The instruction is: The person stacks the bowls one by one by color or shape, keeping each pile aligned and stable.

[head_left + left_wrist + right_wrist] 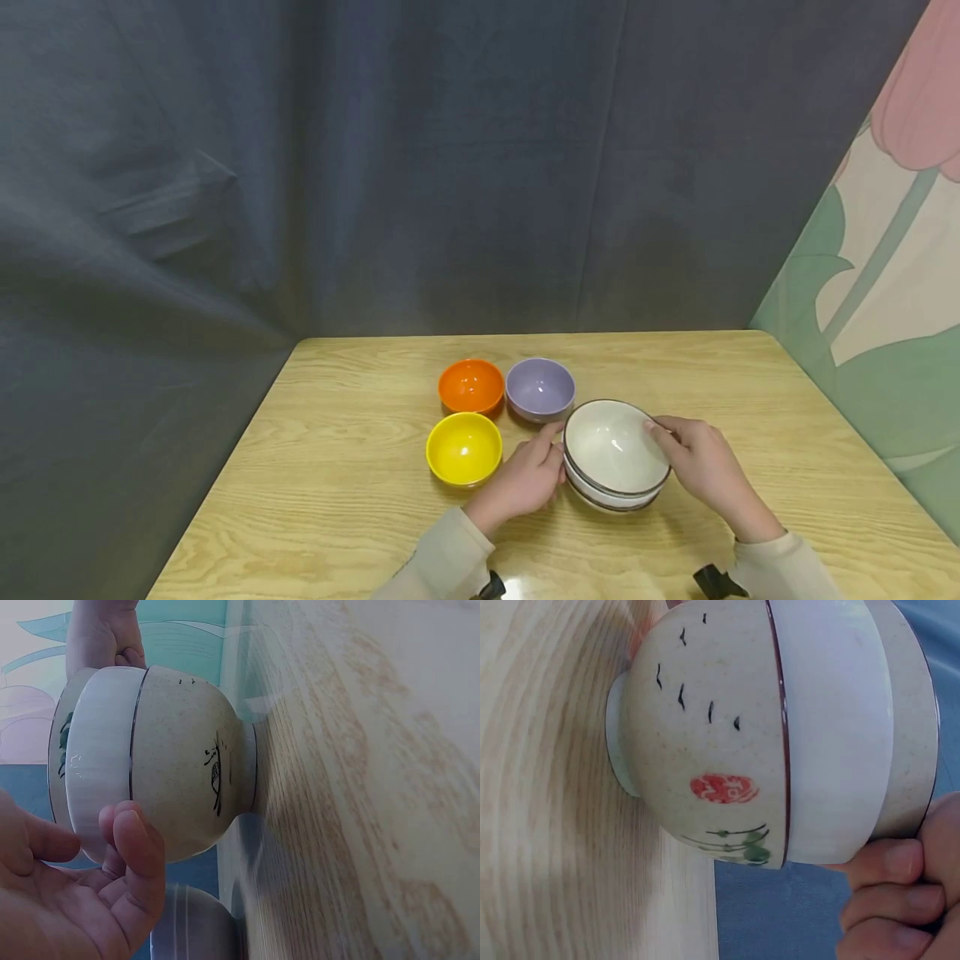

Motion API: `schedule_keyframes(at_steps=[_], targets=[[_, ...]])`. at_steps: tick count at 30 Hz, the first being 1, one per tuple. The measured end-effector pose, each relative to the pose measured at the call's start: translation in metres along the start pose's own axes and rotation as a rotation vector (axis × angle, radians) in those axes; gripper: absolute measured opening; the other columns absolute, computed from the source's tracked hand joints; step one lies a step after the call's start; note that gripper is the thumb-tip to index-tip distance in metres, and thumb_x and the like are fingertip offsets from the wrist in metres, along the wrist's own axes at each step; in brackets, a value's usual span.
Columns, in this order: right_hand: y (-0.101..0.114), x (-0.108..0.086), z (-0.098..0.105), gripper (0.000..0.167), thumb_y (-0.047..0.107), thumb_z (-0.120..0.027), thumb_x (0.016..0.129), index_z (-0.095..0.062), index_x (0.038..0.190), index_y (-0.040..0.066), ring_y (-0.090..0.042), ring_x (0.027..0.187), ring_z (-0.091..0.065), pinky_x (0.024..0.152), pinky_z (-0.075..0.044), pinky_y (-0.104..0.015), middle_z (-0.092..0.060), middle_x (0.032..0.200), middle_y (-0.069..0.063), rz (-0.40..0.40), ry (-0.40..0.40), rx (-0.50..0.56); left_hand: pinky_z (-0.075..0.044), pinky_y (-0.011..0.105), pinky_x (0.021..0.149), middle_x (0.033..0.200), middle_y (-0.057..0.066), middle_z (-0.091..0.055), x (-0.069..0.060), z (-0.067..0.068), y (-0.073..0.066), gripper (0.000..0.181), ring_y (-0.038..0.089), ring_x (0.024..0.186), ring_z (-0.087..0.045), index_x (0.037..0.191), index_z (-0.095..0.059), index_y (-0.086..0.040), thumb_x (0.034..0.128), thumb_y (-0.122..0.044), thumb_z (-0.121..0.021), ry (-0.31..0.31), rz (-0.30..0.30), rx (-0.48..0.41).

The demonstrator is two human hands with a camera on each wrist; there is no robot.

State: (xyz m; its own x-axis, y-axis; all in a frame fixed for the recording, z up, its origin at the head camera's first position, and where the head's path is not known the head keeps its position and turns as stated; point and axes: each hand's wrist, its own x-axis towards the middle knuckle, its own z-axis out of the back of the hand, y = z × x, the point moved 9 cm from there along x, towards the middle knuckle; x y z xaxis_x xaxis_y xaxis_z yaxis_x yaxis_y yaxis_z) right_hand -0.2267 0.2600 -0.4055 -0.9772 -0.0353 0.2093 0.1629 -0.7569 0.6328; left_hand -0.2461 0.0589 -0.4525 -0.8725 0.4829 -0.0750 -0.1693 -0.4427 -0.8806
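Note:
A stack of bowls (617, 450) stands upright on the table, right of centre. At its bottom is a cream bowl (184, 761) with a brown rim and dark painted marks; a red seal shows in the right wrist view. A plain white bowl (836, 735) sits in it, and a cream bowl (911, 712) with a dark rim tops the stack. My right hand (701, 462) pinches the top bowl's rim, thumb inside and fingers outside. On the stack's left side, my left hand (528, 477) rests its loosely bent fingers against the bowls.
Three small bowls stand left of the stack: orange (471, 387) at the back, purple (540, 390) beside it, yellow (464, 450) in front. The wooden table (322, 467) meets a dark curtain (480, 167) behind and a painted wall (892, 333) at right.

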Motion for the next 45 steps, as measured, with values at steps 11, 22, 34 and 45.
schedule_keyframes(at_steps=[11,22,34,45], targets=[[-0.005,0.003,0.000,0.046,0.030,-0.052,0.105,-0.065,0.122,-0.011,-0.018,0.060,-0.053,0.051,-0.046,-0.030,-0.066,0.076,-0.014,-0.076,0.033,0.002,-0.054,0.032,0.064,0.089,0.006,-0.066,0.000,0.010,-0.004,0.048,0.016,0.068,-0.063,0.151,-0.044,-0.013,0.1093,-0.034,-0.032,-0.062,-0.030,0.028],[-0.001,0.002,-0.002,0.049,0.029,-0.042,0.109,-0.067,0.117,-0.012,-0.043,0.101,-0.068,0.080,-0.055,-0.057,-0.069,0.110,-0.029,-0.012,0.017,-0.104,-0.048,0.038,0.103,0.137,0.009,-0.061,0.000,0.009,-0.026,0.057,0.016,0.120,-0.060,0.154,-0.039,-0.012,0.1065,-0.042,-0.040,-0.103,-0.082,0.264],[0.001,0.004,-0.003,0.042,0.024,-0.047,0.107,-0.070,0.111,-0.010,-0.036,0.089,-0.071,0.068,-0.056,-0.050,-0.072,0.103,-0.027,-0.002,-0.045,-0.152,-0.043,0.037,0.109,0.148,0.006,-0.052,0.000,0.008,-0.027,0.063,0.016,0.131,-0.053,0.157,-0.032,-0.013,0.1049,-0.048,-0.043,-0.100,-0.139,0.298],[0.002,0.002,-0.001,0.035,0.020,-0.054,0.103,-0.071,0.108,-0.010,-0.024,0.070,-0.069,0.054,-0.054,-0.039,-0.073,0.087,-0.021,0.001,-0.069,-0.154,-0.048,0.031,0.101,0.140,-0.008,-0.056,-0.001,0.004,-0.032,0.100,0.007,0.122,-0.056,0.153,-0.031,-0.028,0.0725,-0.053,-0.086,-0.011,-0.309,0.308]])
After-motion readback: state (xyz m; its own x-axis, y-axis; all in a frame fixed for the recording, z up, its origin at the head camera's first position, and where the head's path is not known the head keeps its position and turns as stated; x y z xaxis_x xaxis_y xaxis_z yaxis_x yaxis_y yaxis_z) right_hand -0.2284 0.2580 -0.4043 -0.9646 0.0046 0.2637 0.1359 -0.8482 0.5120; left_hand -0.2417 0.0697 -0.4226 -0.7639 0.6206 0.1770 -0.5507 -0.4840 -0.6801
